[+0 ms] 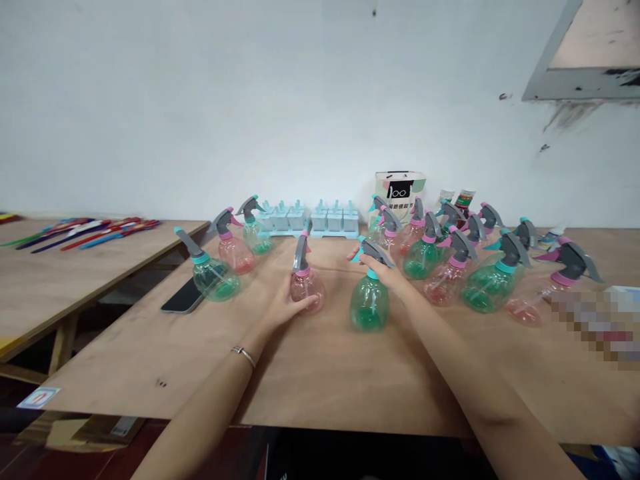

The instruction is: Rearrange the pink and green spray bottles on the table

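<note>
My left hand (285, 305) is wrapped round the body of a pink spray bottle (311, 287) with a grey and pink sprayer head, upright on the wooden table. To its right stands a green spray bottle (369, 308) with a turquoise collar. My right hand (384, 268) grips this one by its grey trigger head, the fingers partly hidden behind it. Both bottles look see-through, with deeper colour low down. Left of my hands are another green spray bottle (216, 279), tilted by a phone (182, 297), and a pink one (236, 253).
Several more pink and green spray bottles (487, 288) crowd the table's right side. Pale blue ice-pop moulds (334, 223) and a paper bag (400, 183) stand near the wall. A second table (30, 287) at left bears long coloured strips (100, 230).
</note>
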